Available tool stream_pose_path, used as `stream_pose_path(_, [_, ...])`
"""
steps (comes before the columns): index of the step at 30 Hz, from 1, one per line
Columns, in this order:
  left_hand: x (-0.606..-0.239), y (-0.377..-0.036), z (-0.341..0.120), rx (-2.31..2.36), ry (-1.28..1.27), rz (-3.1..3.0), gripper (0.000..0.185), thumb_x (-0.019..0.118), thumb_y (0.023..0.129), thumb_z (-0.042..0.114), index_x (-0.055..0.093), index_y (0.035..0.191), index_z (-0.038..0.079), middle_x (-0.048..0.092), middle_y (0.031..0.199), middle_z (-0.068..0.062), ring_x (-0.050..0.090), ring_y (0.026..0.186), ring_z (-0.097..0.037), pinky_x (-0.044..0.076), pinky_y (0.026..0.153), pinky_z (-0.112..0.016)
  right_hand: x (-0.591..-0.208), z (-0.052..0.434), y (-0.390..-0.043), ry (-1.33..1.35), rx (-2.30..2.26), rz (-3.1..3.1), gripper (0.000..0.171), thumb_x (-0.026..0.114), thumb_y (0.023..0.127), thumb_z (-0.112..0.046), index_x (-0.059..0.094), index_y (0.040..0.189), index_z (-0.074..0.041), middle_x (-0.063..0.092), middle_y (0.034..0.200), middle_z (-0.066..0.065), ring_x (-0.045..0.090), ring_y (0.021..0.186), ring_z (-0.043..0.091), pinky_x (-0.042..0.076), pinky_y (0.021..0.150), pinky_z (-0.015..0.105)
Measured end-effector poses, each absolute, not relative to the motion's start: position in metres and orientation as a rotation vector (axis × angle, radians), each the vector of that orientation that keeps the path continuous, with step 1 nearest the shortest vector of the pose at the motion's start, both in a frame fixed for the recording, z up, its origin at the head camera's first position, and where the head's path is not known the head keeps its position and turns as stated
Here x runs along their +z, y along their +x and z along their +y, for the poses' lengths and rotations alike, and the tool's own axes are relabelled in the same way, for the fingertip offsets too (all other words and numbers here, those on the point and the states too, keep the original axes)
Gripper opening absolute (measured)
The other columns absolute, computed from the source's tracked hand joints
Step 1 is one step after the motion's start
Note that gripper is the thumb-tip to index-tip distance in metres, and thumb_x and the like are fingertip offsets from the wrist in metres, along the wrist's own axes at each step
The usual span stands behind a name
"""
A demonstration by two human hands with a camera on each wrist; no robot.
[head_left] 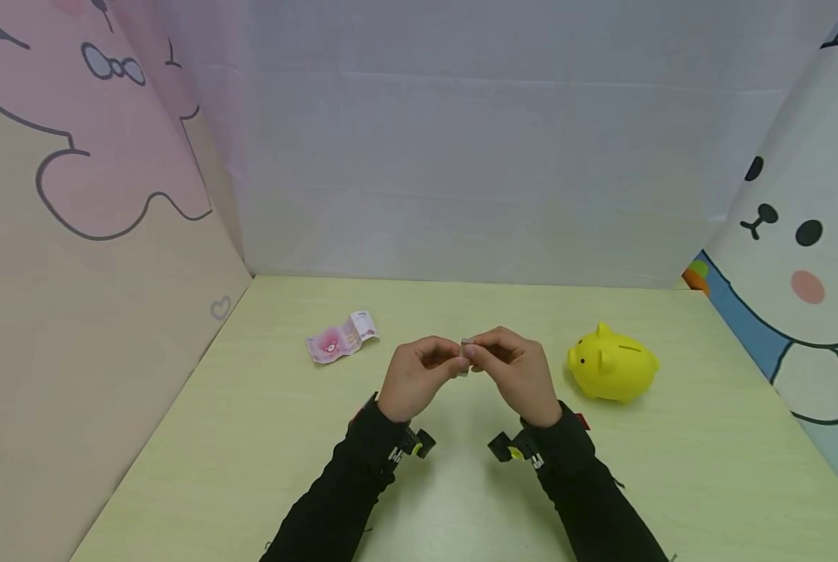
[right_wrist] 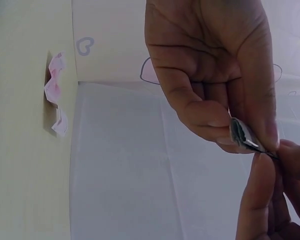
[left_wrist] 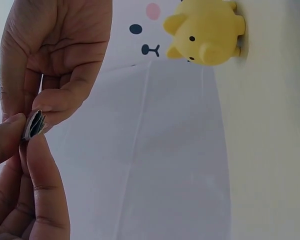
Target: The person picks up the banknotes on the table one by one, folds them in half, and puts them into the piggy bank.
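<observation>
Between my hands is a small folded banknote (left_wrist: 34,125), its stacked layers showing grey-green at the end in both wrist views. My left hand (head_left: 415,378) pinches one side of it between thumb and fingers. The other side is pinched by my right hand (head_left: 520,375), fingertips right beside those of the left. In the head view most of the folded banknote is hidden behind the fingers. Both hands are held over the middle of the table. A pink creased banknote (head_left: 343,338) lies beyond my left hand, bent up along its folds.
A yellow piggy bank (head_left: 613,367) with a slot on its back stands on the table right of my right hand. The pale wooden table (head_left: 250,468) meets a white cloth (head_left: 461,179) at the back. Cartoon-printed panels (head_left: 109,156) flank both sides.
</observation>
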State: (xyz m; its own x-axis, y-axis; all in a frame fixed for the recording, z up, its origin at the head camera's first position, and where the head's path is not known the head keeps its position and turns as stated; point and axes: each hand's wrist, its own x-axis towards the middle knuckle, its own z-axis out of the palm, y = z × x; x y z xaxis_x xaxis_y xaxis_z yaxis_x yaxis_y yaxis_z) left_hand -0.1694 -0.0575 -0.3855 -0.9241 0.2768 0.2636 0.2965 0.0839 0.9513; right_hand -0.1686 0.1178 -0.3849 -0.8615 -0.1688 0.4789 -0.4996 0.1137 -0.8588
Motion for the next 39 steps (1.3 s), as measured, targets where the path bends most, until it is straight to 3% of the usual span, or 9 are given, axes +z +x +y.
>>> stream_pose_path(6, [-0.3847, -0.1698, -0.0583, -2.034, -0.614, -2.317, 0.017, 0.070, 0.091, 0.013, 0.071, 0.103, 0.001, 0.071, 0.099, -0.018, 0.066, 0.083, -0.011, 0.055, 0.077, -0.027, -0.3856, 0.1185, -0.1689, 0.649, 1.816, -2.119, 0.011, 0.066, 0.091, 0.000, 0.072, 0.098, 0.004, 0.067, 0.088, 0.018, 0.065, 0.072, 0.008, 0.056, 0.068, 0.023])
stream_pose_path(14, [-0.3853, -0.1713, -0.0591, -2.015, -0.619, -2.365, 0.016, 0.069, 0.091, 0.012, 0.070, 0.104, 0.002, 0.071, 0.102, -0.016, 0.067, 0.091, -0.016, 0.055, 0.081, -0.028, -0.3851, 0.1207, -0.1690, 0.633, 1.803, -2.119, 0.012, 0.066, 0.091, -0.001, 0.073, 0.100, 0.003, 0.068, 0.090, 0.019, 0.065, 0.072, 0.010, 0.056, 0.069, 0.023])
stream_pose_path(29, [-0.3864, -0.1724, -0.0593, -2.012, -0.647, -2.370, 0.013, 0.068, 0.092, 0.011, 0.069, 0.100, 0.001, 0.070, 0.097, -0.019, 0.065, 0.081, -0.012, 0.055, 0.076, -0.027, -0.3831, 0.1219, -0.1703, 0.634, 1.839, -2.145, 0.012, 0.066, 0.091, -0.002, 0.072, 0.100, 0.003, 0.069, 0.089, 0.015, 0.065, 0.072, 0.010, 0.056, 0.070, 0.024])
stream_pose_path(39, [-0.3868, -0.1727, -0.0588, -1.999, -0.661, -2.351, 0.014, 0.068, 0.092, 0.011, 0.069, 0.102, 0.001, 0.070, 0.099, -0.017, 0.068, 0.086, -0.015, 0.056, 0.079, -0.027, -0.3846, 0.1233, -0.1712, 0.686, 1.847, -2.146, 0.010, 0.066, 0.091, -0.001, 0.071, 0.099, 0.003, 0.068, 0.088, 0.013, 0.065, 0.073, 0.013, 0.056, 0.070, 0.025])
